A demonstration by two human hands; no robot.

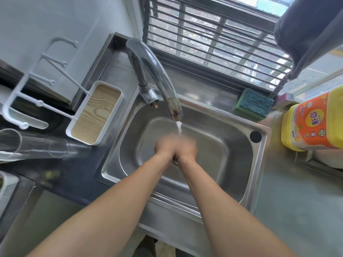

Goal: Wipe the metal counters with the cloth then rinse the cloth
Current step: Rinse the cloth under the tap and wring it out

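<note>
1. Left hand (165, 149) and right hand (186, 150) meet over the sink (259, 160), under the tap (168, 89).
2. Water (179, 128) falls onto them.
3. Fingers blurred; spread, pressed or pinching: cannot tell.
4. Cloth: not discernible between the hands.
5. Sponge (255, 104) and yellow bottle (313, 123) sit right of the tap, on the counter (297, 201).
</note>
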